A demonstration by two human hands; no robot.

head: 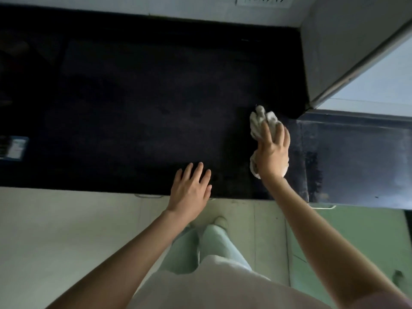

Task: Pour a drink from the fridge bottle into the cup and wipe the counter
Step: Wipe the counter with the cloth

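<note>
Now | right hand (272,152) grips a crumpled white cloth (259,123) on the dark counter (133,108), right side | left hand (191,188) spread flat at near edge

White top (214,284), pale green trousers (214,246), bare forearms.

White socket panel (263,0) on the back wall, small blue-edged object (13,146) at far left, pale cabinet fronts (66,230) below
</note>
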